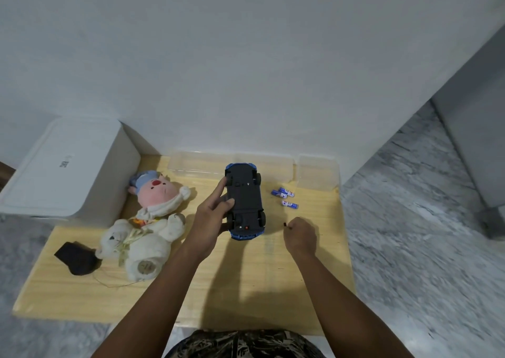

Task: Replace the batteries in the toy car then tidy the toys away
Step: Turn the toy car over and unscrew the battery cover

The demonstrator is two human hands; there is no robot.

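A blue toy car (247, 199) is turned belly-up above the wooden table (246, 275), its dark underside facing me. My left hand (213, 218) grips the car's left side, thumb across the underside. My right hand (300, 236) is to the right of the car with its fingers curled, pinching a small dark, red-tipped object (285, 225) that is mostly hidden. Three blue batteries (285, 197) lie loose on the table right of the car.
A pink plush (161, 193) and a white teddy bear (142, 245) lie at the left, with a dark cloth (76, 258) beside them. A white lidded box (65, 171) stands far left. Clear plastic containers (317, 171) sit along the wall.
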